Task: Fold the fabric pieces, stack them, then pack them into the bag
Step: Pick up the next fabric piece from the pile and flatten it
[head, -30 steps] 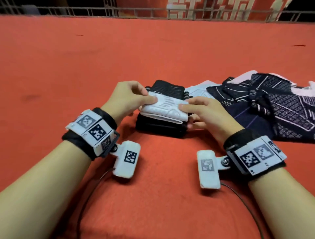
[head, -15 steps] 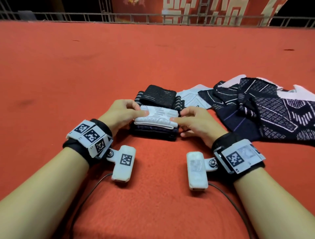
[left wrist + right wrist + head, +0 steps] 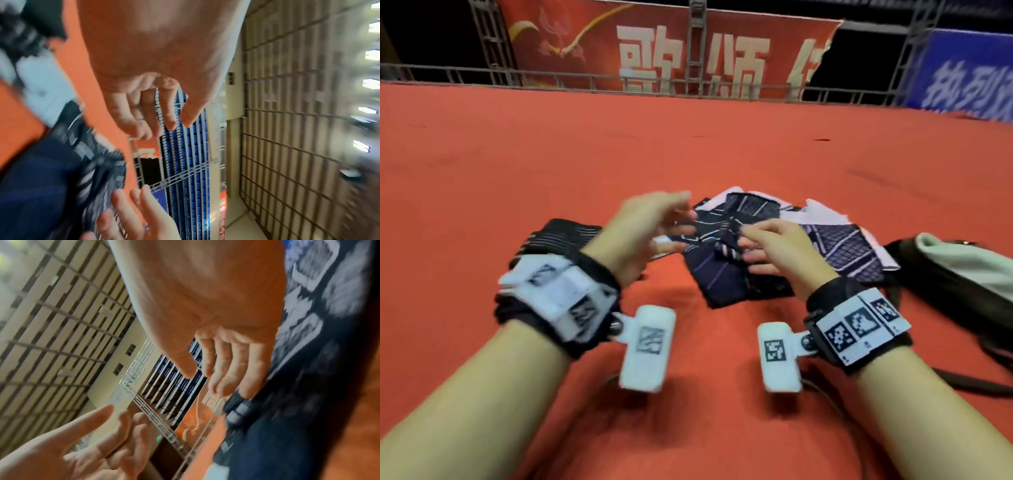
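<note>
A heap of unfolded dark navy patterned fabric pieces [image 3: 835, 246] lies on the red surface at the centre right. Both my hands hover just above its near edge. My left hand [image 3: 654, 222] is open and blurred, its fingers loosely spread and holding nothing; the left wrist view shows the same empty left hand [image 3: 156, 116]. My right hand [image 3: 767, 246] is open too, fingers relaxed over the navy fabric [image 3: 287, 426]. A folded black striped stack [image 3: 558, 236] sits to the left, partly hidden behind my left wrist. The grey and black bag [image 3: 959, 270] lies at the right edge.
The red carpet [image 3: 551, 164] stretches wide to the left and far side. A metal railing [image 3: 619, 82] with red and blue banners lines the far edge. Cables run from the wrist cameras along the near carpet.
Both hands have let go of the white folded piece on the stack and moved right, above the navy heap. The view has swung right and the bag has come into sight.
</note>
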